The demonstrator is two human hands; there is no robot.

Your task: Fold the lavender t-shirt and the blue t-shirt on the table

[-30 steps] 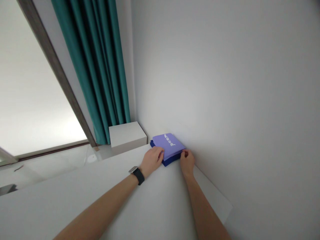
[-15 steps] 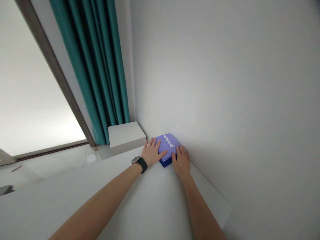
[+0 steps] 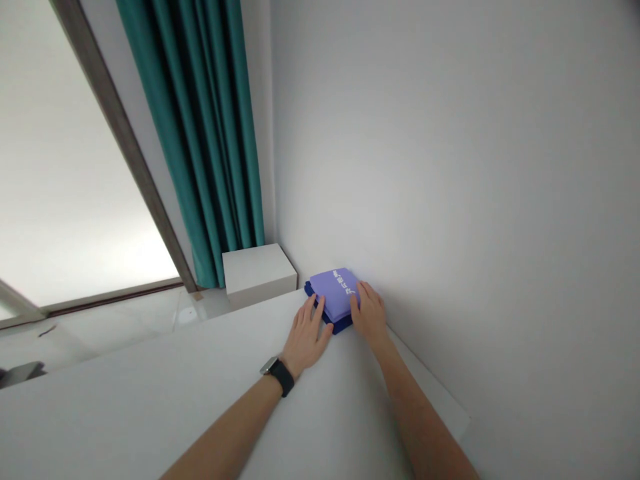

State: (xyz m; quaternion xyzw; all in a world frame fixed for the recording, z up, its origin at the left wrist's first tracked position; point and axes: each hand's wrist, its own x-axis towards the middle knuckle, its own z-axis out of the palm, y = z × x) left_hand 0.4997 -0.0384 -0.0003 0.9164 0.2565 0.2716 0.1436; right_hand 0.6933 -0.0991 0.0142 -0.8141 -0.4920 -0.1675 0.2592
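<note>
A purple folded item (image 3: 336, 293) with white lettering, seemingly cloth, lies on top of a dark blue folded layer (image 3: 343, 325). The stack is at the far corner of a white tabletop, close to the wall. At its near left edge my left hand (image 3: 304, 339) lies with fingers stretched and spread, fingertips by the stack; a dark watch is on that wrist. My right hand (image 3: 371, 313) rests along the right side, its thumb by the front edge and its fingers extended over the right rim. Part of the purple item is covered by the right fingers.
The white tabletop (image 3: 200, 400) runs along a plain wall (image 3: 450, 167) on the right. Beyond its far edge stands a white box-shaped piece (image 3: 260, 263) below a green curtain (image 3: 200, 133). A bright window or door panel (image 3: 75, 167) is at left, above a pale floor.
My left hand has drawn back toward me, off the top of the purple item, baring its left side and the dark blue layer. The right hand stays at the right side. The view has shifted slightly.
</note>
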